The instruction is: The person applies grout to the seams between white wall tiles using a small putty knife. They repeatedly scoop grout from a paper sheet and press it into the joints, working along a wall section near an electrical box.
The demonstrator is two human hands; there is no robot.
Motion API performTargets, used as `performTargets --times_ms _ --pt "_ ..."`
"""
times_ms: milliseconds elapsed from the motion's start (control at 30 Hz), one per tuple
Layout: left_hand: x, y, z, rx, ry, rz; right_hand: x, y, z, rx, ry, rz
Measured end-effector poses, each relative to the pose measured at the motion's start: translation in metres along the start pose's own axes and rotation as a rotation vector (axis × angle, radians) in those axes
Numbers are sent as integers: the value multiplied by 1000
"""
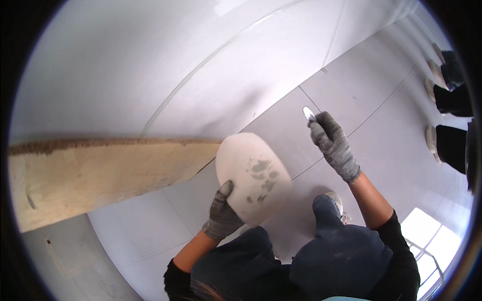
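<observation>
My left hand [222,213], in a grey work glove, grips the lower edge of a white oval pan or bowl [253,175] with grey smudges on its surface. It is held tilted in front of me, close to the end of a wooden plank [100,170]. My right hand [334,145], also gloved in grey, is raised to the right of the pan and is closed around a small tool with a pale blade tip [308,112], which points up. The two hands are apart. My knees in dark trousers [326,251] are below.
A white wall [150,65] fills the upper left. Pale grey floor tiles [371,100] run to the right. Dark shoes and legs of other people [449,100] stand at the right edge. A bright window patch [427,236] lies at lower right.
</observation>
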State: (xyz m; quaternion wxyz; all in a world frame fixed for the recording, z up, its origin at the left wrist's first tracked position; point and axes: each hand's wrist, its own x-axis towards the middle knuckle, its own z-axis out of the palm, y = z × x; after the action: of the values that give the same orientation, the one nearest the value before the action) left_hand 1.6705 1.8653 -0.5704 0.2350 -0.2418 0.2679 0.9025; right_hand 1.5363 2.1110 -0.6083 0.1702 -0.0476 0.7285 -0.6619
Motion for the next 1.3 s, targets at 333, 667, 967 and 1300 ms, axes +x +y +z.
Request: performTargets --times_ms 333,667,967,1300 --pt "-35 45 49 240 242 -166 88 -70 17 580 -98 -162" --pt "-40 50 63 69 406 -78 122 -84 24 770 22 -215" --pt "-30 55 51 147 419 -90 124 -91 25 701 110 -255" --pt "-30 56 46 143 434 -107 122 -92 21 775 46 -205"
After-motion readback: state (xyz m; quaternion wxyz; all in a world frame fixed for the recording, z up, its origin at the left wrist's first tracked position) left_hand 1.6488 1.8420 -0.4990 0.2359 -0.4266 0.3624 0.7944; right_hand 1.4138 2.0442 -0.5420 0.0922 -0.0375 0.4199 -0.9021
